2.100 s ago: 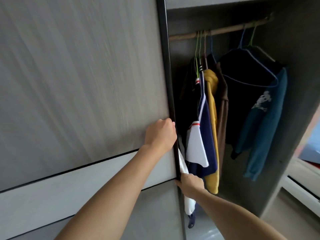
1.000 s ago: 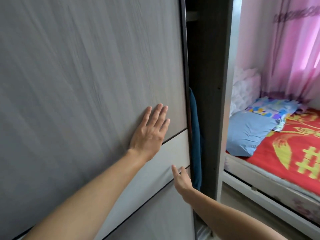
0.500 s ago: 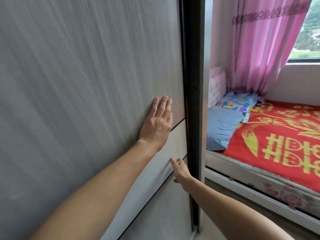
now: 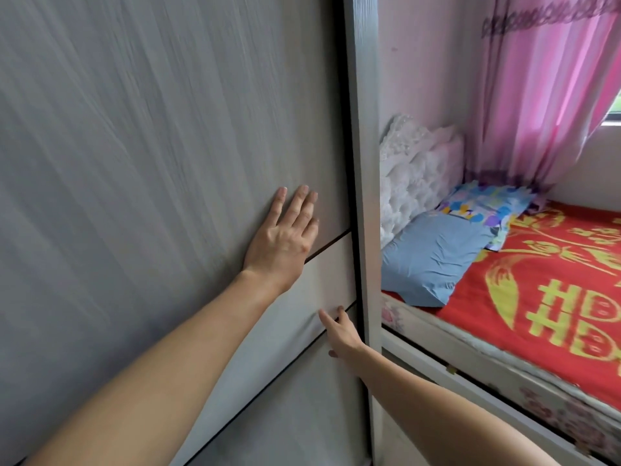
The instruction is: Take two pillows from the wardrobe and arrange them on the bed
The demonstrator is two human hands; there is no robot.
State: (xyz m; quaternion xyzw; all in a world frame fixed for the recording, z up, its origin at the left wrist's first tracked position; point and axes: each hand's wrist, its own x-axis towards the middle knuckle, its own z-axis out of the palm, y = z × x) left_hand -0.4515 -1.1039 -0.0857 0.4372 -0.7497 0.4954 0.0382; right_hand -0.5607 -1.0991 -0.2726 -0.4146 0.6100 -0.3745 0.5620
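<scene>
Grey wood-grain is filling most of the view: the wardrobe door is standing slid across to the pale frame post, so nothing inside the wardrobe is showing. To the right the bed is lying under a red cover with yellow lettering, its white tufted headboard leaning against the wall and a pink curtain hanging by the window.

Two pillows are already resting at the head of the bed: a plain blue pillow nearest the wardrobe and a patterned pillow just beyond it, touching the headboard. Judging from that, the arranging looks done and the door is being closed as the last step. Both pillows are looking soft and light, creasing easily; they would probably be best taken by a broad side or a corner with the whole hand, since the fabric gives and a fingertip pinch would only bunch the cover.

The left hand is pressing flat against the door, fingers spread and extended, gripping nothing. The right hand is lying lower, near the door's edge, fingers loosely open and touching the panel beside the post, also holding nothing.
</scene>
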